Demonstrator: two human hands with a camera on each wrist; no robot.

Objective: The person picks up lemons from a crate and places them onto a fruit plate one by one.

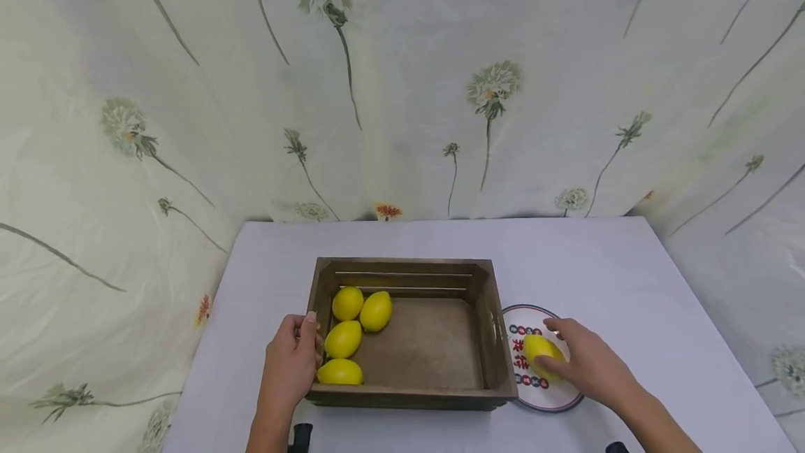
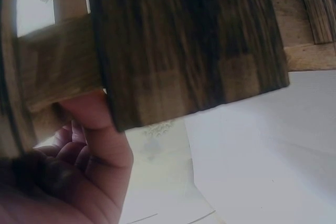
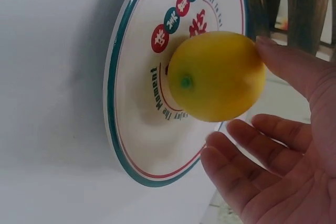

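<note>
A brown wooden crate (image 1: 415, 392) stands on the table, with several yellow lemons (image 1: 344, 339) along its left side. My left hand (image 1: 292, 355) grips the crate's left wall, thumb at the rim. In the left wrist view, fingers (image 2: 107, 153) bend at the slats (image 2: 189, 51). Right of the crate, one lemon (image 1: 542, 355) sits on a round white plate (image 1: 553, 397) with printed characters. Around that lemon my right hand (image 1: 594, 362) is spread. The right wrist view shows the thumb (image 3: 291, 64) at the lemon (image 3: 218, 77), while the other fingers (image 3: 236, 177) stand apart from it.
A white cloth covers the table (image 1: 264, 257). Behind and beside it hangs a pale curtain (image 1: 402, 89) with dandelion prints. Two small black objects, one a dark stub (image 1: 302, 435), show at the bottom edge. The plate lies close against the crate's right wall.
</note>
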